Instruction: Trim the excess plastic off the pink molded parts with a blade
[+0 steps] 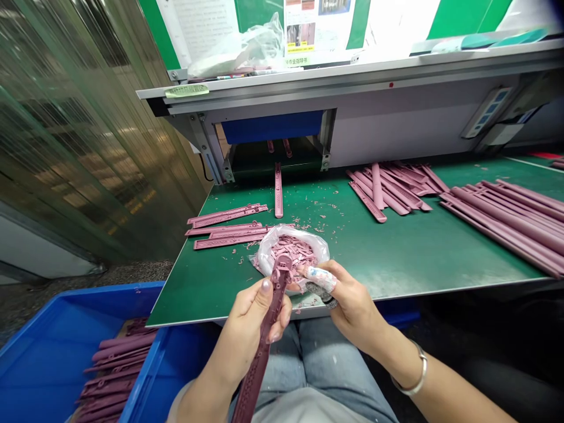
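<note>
My left hand (259, 311) is closed around a long mauve plastic strip (267, 329), which slants up from my lap with its ringed end away from me. At that end my right hand (348, 299) has its fingers bent together in a pinch. White patterned tape wraps one of its fingers and a grey cover sits on another. What the pinch holds, if anything, is too small to make out. Just beyond both hands sits an open clear plastic bag (318, 242) full of mauve plastic scraps (295, 249).
Several mauve strips (233, 212) lie left of the bag, and one strip (278, 191) points toward a conveyor opening (273, 161). A loose pile (392, 188) and stacked strips (506, 217) occupy the green table's (379, 252) right side. A blue bin (39, 346) holds more strips at lower left.
</note>
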A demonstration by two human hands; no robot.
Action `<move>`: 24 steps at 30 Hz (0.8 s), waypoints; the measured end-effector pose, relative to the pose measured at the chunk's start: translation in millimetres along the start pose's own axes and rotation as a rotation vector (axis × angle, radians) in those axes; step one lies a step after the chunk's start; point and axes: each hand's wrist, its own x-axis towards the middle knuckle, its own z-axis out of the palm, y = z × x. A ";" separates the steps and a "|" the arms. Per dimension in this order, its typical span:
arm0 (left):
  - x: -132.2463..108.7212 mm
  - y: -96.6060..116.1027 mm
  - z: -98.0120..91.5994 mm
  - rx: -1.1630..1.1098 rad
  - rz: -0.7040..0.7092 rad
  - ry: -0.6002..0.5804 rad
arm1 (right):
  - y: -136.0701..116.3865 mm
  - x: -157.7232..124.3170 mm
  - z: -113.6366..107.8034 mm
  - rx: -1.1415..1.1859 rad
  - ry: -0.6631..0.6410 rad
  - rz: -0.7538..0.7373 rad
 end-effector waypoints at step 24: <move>16.0 5.1 3.0 -0.149 0.094 0.119 | -11.2 -0.4 19.5 0.316 0.083 0.411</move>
